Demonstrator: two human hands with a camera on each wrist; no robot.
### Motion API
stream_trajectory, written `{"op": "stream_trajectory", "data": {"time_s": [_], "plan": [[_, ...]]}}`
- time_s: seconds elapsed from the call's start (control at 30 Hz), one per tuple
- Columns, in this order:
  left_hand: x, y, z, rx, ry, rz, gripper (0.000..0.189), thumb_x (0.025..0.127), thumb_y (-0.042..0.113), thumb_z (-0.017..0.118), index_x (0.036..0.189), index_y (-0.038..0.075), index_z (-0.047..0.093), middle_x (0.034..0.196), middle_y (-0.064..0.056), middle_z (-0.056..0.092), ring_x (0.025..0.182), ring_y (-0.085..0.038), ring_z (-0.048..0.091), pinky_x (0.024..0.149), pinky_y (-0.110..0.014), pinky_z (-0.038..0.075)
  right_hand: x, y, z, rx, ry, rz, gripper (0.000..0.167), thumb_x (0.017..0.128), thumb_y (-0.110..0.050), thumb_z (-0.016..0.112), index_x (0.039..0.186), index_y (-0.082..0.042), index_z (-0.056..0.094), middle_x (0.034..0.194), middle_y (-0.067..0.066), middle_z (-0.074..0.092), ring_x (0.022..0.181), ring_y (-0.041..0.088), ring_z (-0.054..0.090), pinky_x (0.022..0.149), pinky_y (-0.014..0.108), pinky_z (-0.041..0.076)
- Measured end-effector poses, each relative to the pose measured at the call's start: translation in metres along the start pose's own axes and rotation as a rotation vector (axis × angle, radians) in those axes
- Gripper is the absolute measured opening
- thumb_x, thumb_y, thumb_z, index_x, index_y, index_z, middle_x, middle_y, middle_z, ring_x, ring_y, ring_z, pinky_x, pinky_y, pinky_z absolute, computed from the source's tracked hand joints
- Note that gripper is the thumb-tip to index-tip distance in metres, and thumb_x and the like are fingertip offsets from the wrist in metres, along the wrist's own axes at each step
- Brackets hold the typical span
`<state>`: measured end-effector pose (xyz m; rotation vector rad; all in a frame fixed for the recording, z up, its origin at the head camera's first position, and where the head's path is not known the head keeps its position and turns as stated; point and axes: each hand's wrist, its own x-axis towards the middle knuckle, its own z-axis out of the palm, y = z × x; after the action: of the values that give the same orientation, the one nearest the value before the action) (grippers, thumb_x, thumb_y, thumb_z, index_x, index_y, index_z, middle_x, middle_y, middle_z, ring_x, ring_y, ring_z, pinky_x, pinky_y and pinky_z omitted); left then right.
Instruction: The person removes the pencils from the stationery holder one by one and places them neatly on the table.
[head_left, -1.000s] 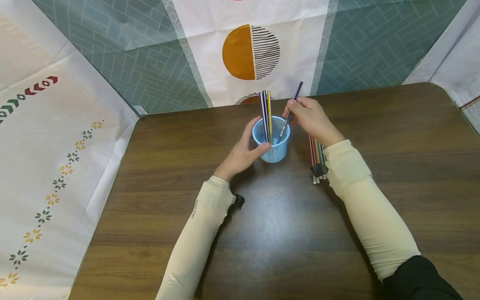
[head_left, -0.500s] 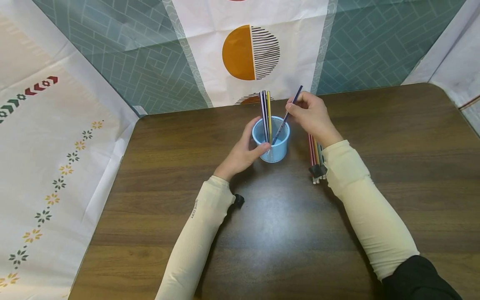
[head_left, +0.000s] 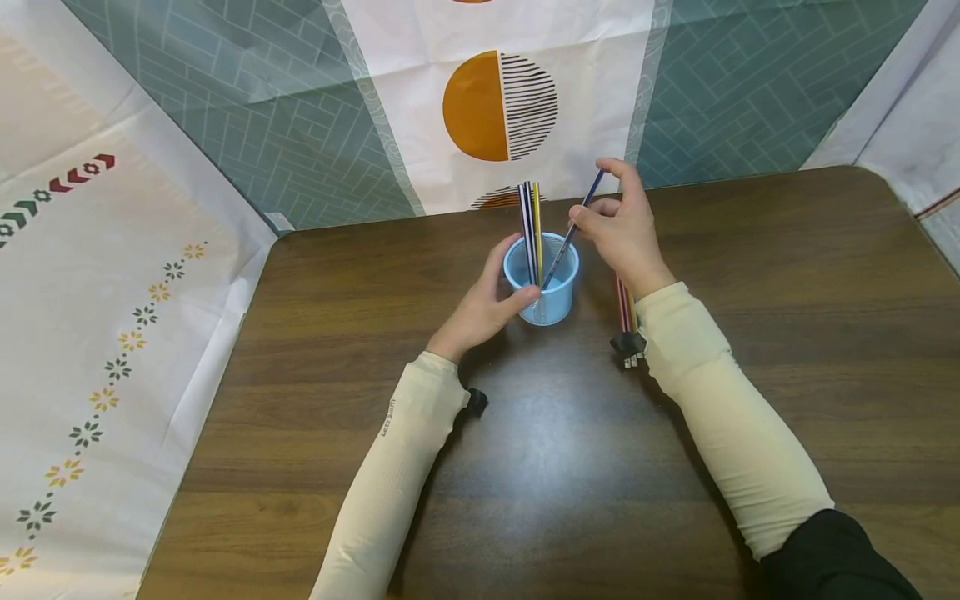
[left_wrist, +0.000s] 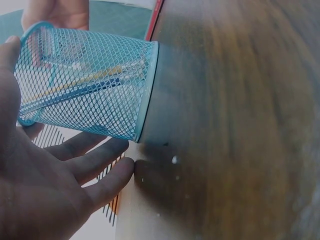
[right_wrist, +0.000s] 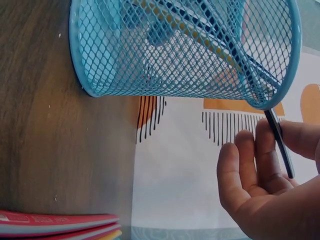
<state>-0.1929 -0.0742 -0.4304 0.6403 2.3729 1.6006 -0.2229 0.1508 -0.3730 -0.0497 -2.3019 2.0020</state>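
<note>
A light-blue mesh pencil cup [head_left: 551,312] stands upright on the wooden table, with my left hand [head_left: 483,308] gripping it from the left, thumb at the near rim. In the left wrist view, the fingers lie along the mesh wall [left_wrist: 95,80]. Striped dark pencils [head_left: 527,225] and a yellow pencil [head_left: 537,218] lean together on the cup's left side. My right hand [head_left: 628,233], at the rim's right, pinches a dark blue pencil [right_wrist: 280,142] between thumb and fingers. It slants down into the cup, its upper end by the raised index finger.
Several coloured pencils [head_left: 624,308] lie on the table [head_left: 337,400] right of the cup, partly hidden under the right forearm. A black wrist device [head_left: 628,344] overlaps them. Behind the table's far edge hangs a patterned cloth [head_left: 585,108].
The dark blue pencil's lower end has shifted left inside the cup, towards the other pencils. My right index finger has risen to the pencil's top. The left hand and cup have barely moved.
</note>
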Motion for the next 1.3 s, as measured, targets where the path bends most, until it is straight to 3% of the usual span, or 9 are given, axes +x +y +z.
{"op": "stream_trajectory", "data": {"time_s": [0.1,0.3,0.6,0.73,0.9,1.3], "plan": [[0.0,0.0,0.0,0.002,0.001,0.001,0.09,0.089,0.065,0.065,0.159,0.035,0.016,0.155,-0.004,0.035,0.139,-0.023,0.038,0.108,-0.05,0.037,0.0,0.0,0.001,-0.002,0.008,-0.022,0.065,0.096,-0.013,0.069,0.151,-0.028,0.038,0.086,0.006,0.064,0.089,0.028,0.062,0.084,0.033,0.052],[0.0,0.001,0.0,0.011,-0.003,-0.001,0.087,0.092,0.059,0.066,0.158,0.034,0.016,0.153,-0.005,0.036,0.138,-0.022,0.039,0.108,-0.048,0.038,-0.001,0.001,0.002,0.021,0.015,-0.041,0.059,0.096,-0.011,0.069,0.147,-0.025,0.043,0.086,0.006,0.067,0.088,0.025,0.065,0.084,0.034,0.054],[0.0,0.007,0.001,0.085,-0.003,-0.038,0.085,0.095,0.053,0.063,0.159,0.04,0.008,0.163,-0.001,0.023,0.144,-0.027,0.031,0.109,-0.062,0.03,-0.001,0.002,0.001,0.05,0.014,-0.04,0.058,0.096,-0.009,0.069,0.148,-0.02,0.044,0.087,0.006,0.068,0.084,0.018,0.067,0.087,0.036,0.054],[-0.001,0.011,0.001,0.121,0.004,-0.052,0.083,0.097,0.051,0.062,0.159,0.043,0.009,0.165,0.001,0.022,0.146,-0.028,0.029,0.11,-0.062,0.029,-0.001,0.002,0.001,0.054,0.018,-0.038,0.057,0.096,-0.009,0.069,0.146,-0.022,0.045,0.088,0.007,0.069,0.084,0.018,0.067,0.089,0.038,0.054],[0.0,0.014,0.002,0.172,0.027,-0.076,0.085,0.096,0.055,0.062,0.161,0.036,0.012,0.164,0.0,0.025,0.145,-0.028,0.031,0.111,-0.06,0.029,-0.004,0.002,0.003,0.028,0.031,-0.014,0.057,0.096,-0.013,0.071,0.145,-0.027,0.045,0.091,0.008,0.067,0.088,0.021,0.065,0.091,0.037,0.054],[0.0,0.019,0.013,0.199,0.093,-0.087,0.098,0.087,0.057,0.074,0.16,0.039,0.012,0.161,0.002,0.031,0.139,-0.022,0.04,0.109,-0.053,0.036,-0.005,0.004,0.004,0.016,0.037,-0.002,0.055,0.096,-0.015,0.071,0.143,-0.027,0.045,0.092,0.01,0.067,0.091,0.026,0.065,0.092,0.036,0.054]]}}
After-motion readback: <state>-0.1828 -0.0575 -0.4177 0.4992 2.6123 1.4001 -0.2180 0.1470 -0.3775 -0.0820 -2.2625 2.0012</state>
